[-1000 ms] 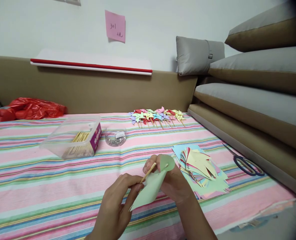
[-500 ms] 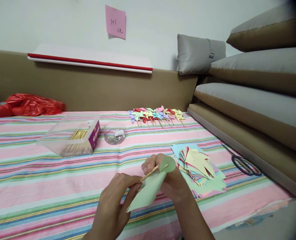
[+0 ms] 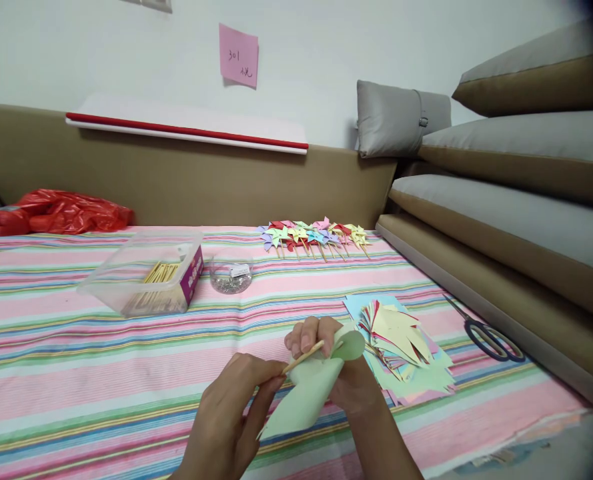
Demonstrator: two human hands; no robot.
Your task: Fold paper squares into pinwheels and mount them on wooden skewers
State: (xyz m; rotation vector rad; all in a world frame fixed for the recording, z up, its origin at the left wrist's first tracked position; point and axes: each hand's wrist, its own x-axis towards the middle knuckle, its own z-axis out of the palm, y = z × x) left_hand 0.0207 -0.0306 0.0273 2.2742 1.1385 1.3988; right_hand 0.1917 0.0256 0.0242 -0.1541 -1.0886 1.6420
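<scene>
My left hand (image 3: 231, 420) pinches a thin wooden stick (image 3: 303, 357) between thumb and fingers, low in the middle of the view. My right hand (image 3: 339, 370) grips a folded light-green paper pinwheel (image 3: 311, 390), its fingers curled over the top. The stick's tip lies against the folded paper near the right fingertips. Just to the right lies a stack of cut coloured paper squares (image 3: 401, 340).
A clear plastic box of wooden sticks (image 3: 149, 273) and a small clear dish of pins (image 3: 231, 277) sit on the striped cloth (image 3: 76, 347). A row of finished pinwheels (image 3: 313, 237) lies farther back. Scissors (image 3: 486, 330) rest at the right edge beside cushions. A red plastic bag (image 3: 56, 213) is at far left.
Both hands with the stick and green paper have shifted slightly right and lower in view; the grip stays the same. The camera has tilted a little.
</scene>
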